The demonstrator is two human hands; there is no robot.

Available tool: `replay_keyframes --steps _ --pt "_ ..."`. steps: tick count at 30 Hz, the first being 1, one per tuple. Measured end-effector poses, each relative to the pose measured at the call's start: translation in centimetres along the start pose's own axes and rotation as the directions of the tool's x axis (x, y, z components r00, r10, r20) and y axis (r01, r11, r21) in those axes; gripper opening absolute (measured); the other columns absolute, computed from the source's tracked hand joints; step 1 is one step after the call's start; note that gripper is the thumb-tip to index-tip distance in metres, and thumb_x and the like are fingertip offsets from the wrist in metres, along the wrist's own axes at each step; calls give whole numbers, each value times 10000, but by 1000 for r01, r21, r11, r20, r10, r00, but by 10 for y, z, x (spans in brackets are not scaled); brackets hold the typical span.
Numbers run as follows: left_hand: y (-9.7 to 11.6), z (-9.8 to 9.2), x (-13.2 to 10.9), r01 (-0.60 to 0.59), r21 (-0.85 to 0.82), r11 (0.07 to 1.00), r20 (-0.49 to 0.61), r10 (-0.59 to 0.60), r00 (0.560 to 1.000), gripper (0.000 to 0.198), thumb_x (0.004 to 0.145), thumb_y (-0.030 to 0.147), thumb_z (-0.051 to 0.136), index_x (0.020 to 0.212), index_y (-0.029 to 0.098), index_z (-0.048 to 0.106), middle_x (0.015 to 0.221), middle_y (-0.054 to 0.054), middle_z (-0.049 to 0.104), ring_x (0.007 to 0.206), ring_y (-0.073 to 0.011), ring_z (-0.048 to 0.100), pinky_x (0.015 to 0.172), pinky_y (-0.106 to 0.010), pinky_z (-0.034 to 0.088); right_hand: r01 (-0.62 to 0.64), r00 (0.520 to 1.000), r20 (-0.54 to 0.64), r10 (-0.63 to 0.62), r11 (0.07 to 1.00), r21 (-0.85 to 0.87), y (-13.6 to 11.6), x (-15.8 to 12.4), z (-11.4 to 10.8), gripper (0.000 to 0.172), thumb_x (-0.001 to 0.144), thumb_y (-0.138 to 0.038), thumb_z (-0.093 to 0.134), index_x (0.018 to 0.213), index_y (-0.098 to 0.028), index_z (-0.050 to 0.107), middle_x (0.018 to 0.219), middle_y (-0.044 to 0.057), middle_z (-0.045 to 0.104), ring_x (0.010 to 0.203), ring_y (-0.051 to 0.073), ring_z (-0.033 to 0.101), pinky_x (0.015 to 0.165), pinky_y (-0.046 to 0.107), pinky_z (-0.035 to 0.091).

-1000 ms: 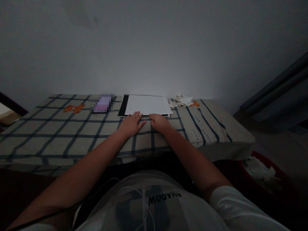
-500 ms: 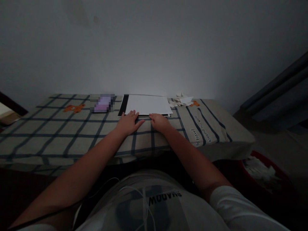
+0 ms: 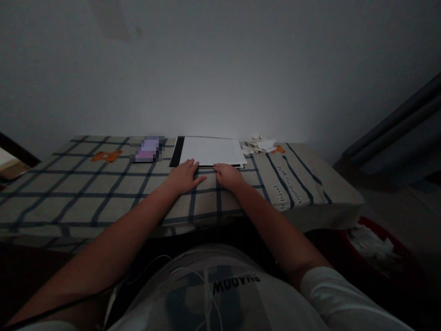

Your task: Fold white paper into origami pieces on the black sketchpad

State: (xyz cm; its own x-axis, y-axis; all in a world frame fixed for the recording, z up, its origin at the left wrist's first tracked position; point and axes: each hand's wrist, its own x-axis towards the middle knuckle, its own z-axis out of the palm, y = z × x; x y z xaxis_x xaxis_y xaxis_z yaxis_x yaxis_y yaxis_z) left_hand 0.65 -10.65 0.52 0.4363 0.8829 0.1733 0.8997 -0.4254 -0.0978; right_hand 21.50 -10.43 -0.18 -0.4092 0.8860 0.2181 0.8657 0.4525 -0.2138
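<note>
White paper [image 3: 212, 151] lies flat over a dark-edged board or pad [image 3: 177, 151] near the wall; a black strip shows along its left side and front edge. My left hand [image 3: 184, 177] rests at the front left of the paper, fingertips on the near edge, thumb spread to the right. At the front right, my right hand [image 3: 228, 175] is closed, with curled fingers and thumb at the paper's near edge. Whether it pinches the paper is hard to make out. Crumpled paper scraps [image 3: 260, 145] lie just right of the board.
A checked cloth [image 3: 113, 188] covers the table, which stands against a wall. A blurred purple-screened device [image 3: 149, 149] lies left of the paper. On the floor at right is a red bin [image 3: 406, 257] holding white paper [image 3: 374, 248]. A dark curtain [image 3: 396, 128] hangs at right.
Hardly anything differs. The whole view has shifted very slightly, and both hands stay at the paper's near edge.
</note>
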Motion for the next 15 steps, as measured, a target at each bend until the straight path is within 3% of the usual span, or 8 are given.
replay_keyframes --steps 7,11,15 --pt "4 0 -1 -42 40 998 9 41 999 736 964 660 312 1527 191 382 1537 -196 411 1420 -349 390 1145 -421 292 13 999 36 -11 998 -55 -10 -3 -12 475 954 -141 388 1407 -137 532 1420 94 576 1310 195 502 1109 319 384" --pt "4 0 -1 -42 49 998 17 41 999 743 951 679 321 1533 219 370 1536 -198 408 1409 -372 395 1124 -443 309 53 995 94 -36 981 -189 -20 3 -23 456 999 -192 328 1415 -201 514 1275 119 625 1149 236 574 926 347 498" --pt "4 2 0 -43 38 998 9 42 999 748 946 685 327 1525 216 388 1532 -203 410 1405 -379 396 1125 -449 305 92 989 139 -55 957 -276 -26 12 -27 407 1009 -210 328 1313 -201 598 1240 131 603 1111 255 567 844 332 504"
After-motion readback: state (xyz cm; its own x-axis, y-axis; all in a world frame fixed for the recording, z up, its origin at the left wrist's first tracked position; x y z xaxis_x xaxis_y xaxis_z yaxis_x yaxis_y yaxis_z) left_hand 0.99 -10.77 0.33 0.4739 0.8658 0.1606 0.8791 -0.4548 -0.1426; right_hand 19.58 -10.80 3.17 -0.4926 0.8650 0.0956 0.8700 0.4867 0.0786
